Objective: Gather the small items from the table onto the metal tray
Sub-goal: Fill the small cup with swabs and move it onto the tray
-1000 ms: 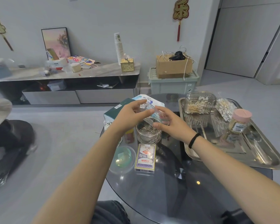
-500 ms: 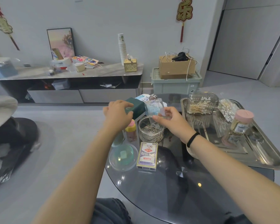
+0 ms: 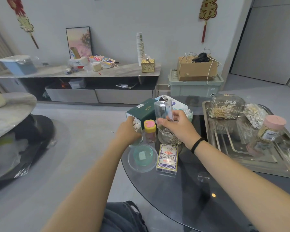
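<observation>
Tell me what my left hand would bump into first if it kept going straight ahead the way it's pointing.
Likely the dark green box. Your left hand, wrapped around a clear container of small white pieces, points up-table toward it; depth is hard to judge from this one view.

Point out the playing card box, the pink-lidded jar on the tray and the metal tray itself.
playing card box [image 3: 167,158], head view, middle of its printed top face.
pink-lidded jar [image 3: 269,131], head view, on the jar's labelled body below the lid.
metal tray [image 3: 251,162], head view, bare floor near its front rim.

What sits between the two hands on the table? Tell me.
The head view shows a small bottle with a yellow cap standing between the left hand and right hand.
</observation>
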### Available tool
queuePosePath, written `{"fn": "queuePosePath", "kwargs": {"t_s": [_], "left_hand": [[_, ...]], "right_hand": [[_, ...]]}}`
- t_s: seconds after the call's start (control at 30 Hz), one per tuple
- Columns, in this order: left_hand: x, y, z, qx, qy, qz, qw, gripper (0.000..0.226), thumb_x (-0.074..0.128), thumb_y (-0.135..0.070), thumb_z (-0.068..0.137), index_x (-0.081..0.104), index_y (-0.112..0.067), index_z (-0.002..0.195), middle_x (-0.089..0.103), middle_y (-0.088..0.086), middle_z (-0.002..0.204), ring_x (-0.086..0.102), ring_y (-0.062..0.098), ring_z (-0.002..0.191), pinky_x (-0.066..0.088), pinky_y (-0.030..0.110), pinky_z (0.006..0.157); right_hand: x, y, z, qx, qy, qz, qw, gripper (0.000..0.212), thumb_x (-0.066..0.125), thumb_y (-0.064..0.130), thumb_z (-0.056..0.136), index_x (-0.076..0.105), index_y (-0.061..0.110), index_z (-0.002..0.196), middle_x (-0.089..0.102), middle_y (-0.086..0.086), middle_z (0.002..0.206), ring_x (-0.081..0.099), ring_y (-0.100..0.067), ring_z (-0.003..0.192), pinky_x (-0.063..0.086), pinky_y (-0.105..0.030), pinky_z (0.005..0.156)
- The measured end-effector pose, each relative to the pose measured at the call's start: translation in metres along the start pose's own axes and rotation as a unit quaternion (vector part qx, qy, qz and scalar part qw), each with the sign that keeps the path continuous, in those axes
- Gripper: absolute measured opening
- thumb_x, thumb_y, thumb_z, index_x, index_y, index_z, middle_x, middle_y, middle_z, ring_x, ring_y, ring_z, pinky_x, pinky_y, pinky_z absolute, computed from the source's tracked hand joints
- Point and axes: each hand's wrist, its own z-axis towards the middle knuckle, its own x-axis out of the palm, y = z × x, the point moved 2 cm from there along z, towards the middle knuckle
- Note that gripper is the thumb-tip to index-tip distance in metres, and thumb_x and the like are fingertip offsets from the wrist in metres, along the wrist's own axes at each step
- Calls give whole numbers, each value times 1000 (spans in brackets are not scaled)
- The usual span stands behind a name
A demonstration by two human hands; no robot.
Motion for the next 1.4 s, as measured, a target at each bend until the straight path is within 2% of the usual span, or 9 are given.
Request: {"fn": "queuePosePath", "kwargs": {"t_s": [0.27, 0.4, 0.53, 0.7, 0.9, 1.0, 1.1, 1.23, 1.4], "left_hand": [[-36, -35, -23, 101, -81, -50, 990, 67, 62, -11, 76, 38, -21, 138, 58, 9, 122, 55, 27, 97, 40, 28, 75], [-25, -69, -43, 163, -56, -28, 985, 73, 65, -14, 75, 36, -26, 140, 56, 8, 129, 56, 27, 106, 42, 28, 77], [7, -94, -55, 177, 25, -51, 983, 74, 65, -18, 77, 32, -30, 142, 54, 5, 131, 57, 29, 109, 50, 33, 80], [43, -118, -69, 228, 52, -43, 971, 80, 66, -19, 77, 27, -28, 146, 54, 9, 135, 58, 27, 110, 42, 25, 80], [78, -124, -76, 243, 90, -9, 966, 89, 69, -22, 77, 16, -20, 148, 52, 14, 136, 54, 30, 118, 43, 31, 87], [93, -115, -74, 219, 92, -18, 971, 96, 78, -36, 72, 20, -12, 145, 44, 13, 143, 45, 29, 129, 40, 35, 101], [96, -111, -71, 206, 86, -32, 974, 101, 77, -51, 68, 24, -11, 143, 40, 11, 145, 41, 25, 132, 37, 34, 102], [86, -104, -66, 188, 168, -51, 966, 107, 76, -48, 72, 12, -15, 150, 29, 6, 155, 35, 21, 139, 32, 32, 109], [67, -94, -59, 174, 244, -72, 951, 108, 74, -42, 77, -2, -27, 152, 25, 5, 157, 38, 23, 138, 35, 38, 112]], "right_hand": [[-29, 9, -9, -4, -39, 5, 999, 54, 70, 39, 77, 42, 16, 118, 52, 4, 108, 53, -10, 98, 44, -20, 77], [-61, 6, -19, -3, -51, 1, 999, 66, 69, 45, 77, 40, 18, 131, 55, 2, 115, 56, -14, 107, 48, -39, 97], [-92, 2, -32, -2, -65, -12, 998, 63, 66, 46, 78, 42, 23, 131, 57, -1, 119, 58, -19, 108, 46, -36, 96], [-117, -10, -45, 17, -66, 2, 998, 58, 69, 46, 75, 45, 24, 123, 60, 0, 108, 57, -17, 100, 48, -41, 95], [-133, -19, -55, 22, -74, 23, 997, 55, 68, 39, 78, 44, 22, 125, 56, 9, 99, 52, -2, 93, 42, -22, 80], [-131, -23, -56, 35, -42, 1, 998, 54, 71, 39, 75, 46, 22, 120, 56, 12, 101, 52, -8, 99, 44, -28, 90], [-126, -24, -57, 27, -31, -2, 999, 57, 73, 41, 72, 46, 22, 118, 58, 7, 110, 54, -9, 104, 47, -33, 93], [-116, -17, -59, 4, -33, 9, 999, 64, 72, 41, 71, 42, 16, 122, 59, 1, 118, 56, -4, 98, 43, -16, 74], [-102, -17, -56, -4, -34, 11, 999, 63, 70, 39, 74, 40, 14, 123, 60, -4, 120, 58, -12, 103, 44, -16, 73]]}}
